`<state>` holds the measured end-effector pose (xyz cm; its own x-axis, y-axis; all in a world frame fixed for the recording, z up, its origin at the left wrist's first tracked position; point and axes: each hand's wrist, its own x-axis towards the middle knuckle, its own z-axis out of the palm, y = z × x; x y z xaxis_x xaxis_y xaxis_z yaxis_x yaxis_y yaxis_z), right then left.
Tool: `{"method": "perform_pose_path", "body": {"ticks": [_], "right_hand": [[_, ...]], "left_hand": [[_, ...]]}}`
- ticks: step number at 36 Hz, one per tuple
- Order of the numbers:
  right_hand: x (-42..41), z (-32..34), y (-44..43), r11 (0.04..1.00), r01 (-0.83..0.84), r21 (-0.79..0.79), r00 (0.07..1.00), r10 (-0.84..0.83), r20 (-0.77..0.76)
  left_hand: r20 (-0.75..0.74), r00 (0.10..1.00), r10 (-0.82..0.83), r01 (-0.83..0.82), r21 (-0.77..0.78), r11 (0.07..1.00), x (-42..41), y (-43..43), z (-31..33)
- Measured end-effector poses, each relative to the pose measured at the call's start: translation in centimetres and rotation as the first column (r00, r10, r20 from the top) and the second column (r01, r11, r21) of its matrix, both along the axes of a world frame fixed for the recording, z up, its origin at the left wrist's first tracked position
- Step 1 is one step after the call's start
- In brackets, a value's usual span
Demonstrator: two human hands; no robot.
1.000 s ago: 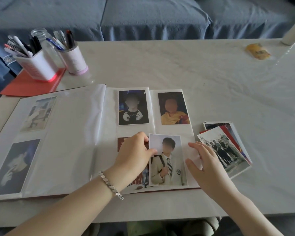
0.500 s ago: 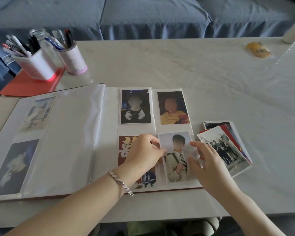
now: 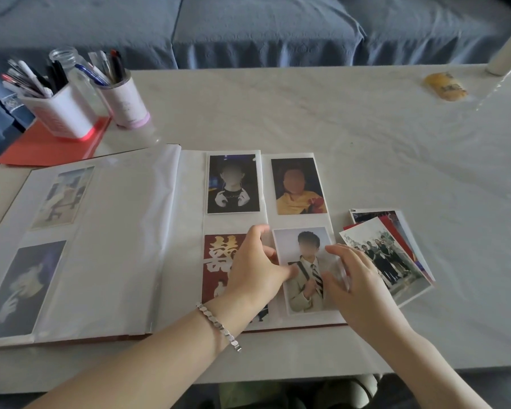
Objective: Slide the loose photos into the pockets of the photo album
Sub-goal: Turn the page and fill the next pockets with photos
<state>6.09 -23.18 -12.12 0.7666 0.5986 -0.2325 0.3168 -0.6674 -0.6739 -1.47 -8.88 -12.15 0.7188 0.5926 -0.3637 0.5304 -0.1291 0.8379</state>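
Holding the portrait photo (image 3: pixel 304 261) at the lower-right pocket of the album (image 3: pixel 115 246), near the front edge of the bench (image 3: pixel 337 119): your left hand (image 3: pixel 257 267) pinches its left edge, and your right hand (image 3: pixel 357 278) grips its right edge, seemingly with the clear film. Loose photos (image 3: pixel 390 252) lie fanned just beside the album's right edge.
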Motion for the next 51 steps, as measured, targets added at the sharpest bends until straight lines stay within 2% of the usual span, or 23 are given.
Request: {"method": "perform_pose_path", "body": {"ticks": [12, 19, 28, 32, 35, 37, 40, 42, 46, 48, 49, 51], "right_hand": [[-0.1, 0.3, 0.0, 1.000, 0.002, -0.021, 1.000, -0.002, -0.015], [-0.1, 0.3, 0.0, 1.000, 0.003, -0.023, 1.000, -0.003, -0.012], [-0.1, 0.5, -0.1, 1.000, -0.004, -0.005, 1.000, 0.003, -0.031], [0.1, 1.0, -0.5, 0.999, 0.032, 0.026, 0.999, -0.031, -0.045], [0.5, 1.5, -0.6, 0.990, 0.126, 0.067, 0.992, -0.124, -0.026], [1.0, 1.9, -0.5, 0.978, 0.191, 0.089, 0.978, -0.181, -0.106], [1.7, 2.2, -0.3, 0.956, 0.250, 0.153, 0.928, -0.192, -0.318], [1.6, 2.5, 0.0, 0.940, 0.274, 0.205, 0.892, -0.168, -0.419], [1.1, 3.0, 0.4, 0.918, 0.267, 0.291, 0.880, -0.109, -0.463], [0.6, 3.6, 0.5, 0.900, 0.222, 0.375, 0.868, -0.007, -0.496], [0.2, 3.9, 0.6, 0.888, 0.175, 0.424, 0.858, 0.073, -0.508], [-0.8, 4.3, 0.8, 0.862, 0.063, 0.503, 0.824, 0.240, -0.514]], "left_hand": [[0.030, 0.999, -0.021, 0.021, -0.006, 1.000, -0.3, -0.1, 0.2], [-0.023, 0.996, -0.087, 0.087, -0.022, 0.996, -0.1, 0.3, 0.2], [-0.070, 0.994, -0.081, 0.076, -0.075, 0.994, 0.1, 0.3, 0.1], [-0.061, 0.996, -0.068, 0.060, -0.125, 0.990, 0.2, 0.8, 0.7], [-0.024, 0.999, -0.030, 0.025, -0.175, 0.984, 0.0, 1.1, 1.2], [-0.002, 1.000, -0.026, 0.025, -0.191, 0.981, -0.4, 1.3, 1.4], [0.024, 0.999, -0.042, 0.045, -0.155, 0.987, -0.8, 1.5, 1.4], [0.044, 0.997, -0.061, 0.065, -0.092, 0.994, -1.1, 1.6, 1.6], [0.049, 0.992, -0.115, 0.110, 0.109, 0.988, -1.9, 2.3, 1.6], [0.070, 0.993, -0.095, 0.082, 0.171, 0.982, -2.1, 2.9, 1.7], [0.096, 0.992, -0.079, 0.061, 0.171, 0.983, -2.2, 3.3, 2.0], [0.151, 0.988, -0.035, 0.031, 0.028, 0.999, -2.3, 4.0, 2.9]]}}
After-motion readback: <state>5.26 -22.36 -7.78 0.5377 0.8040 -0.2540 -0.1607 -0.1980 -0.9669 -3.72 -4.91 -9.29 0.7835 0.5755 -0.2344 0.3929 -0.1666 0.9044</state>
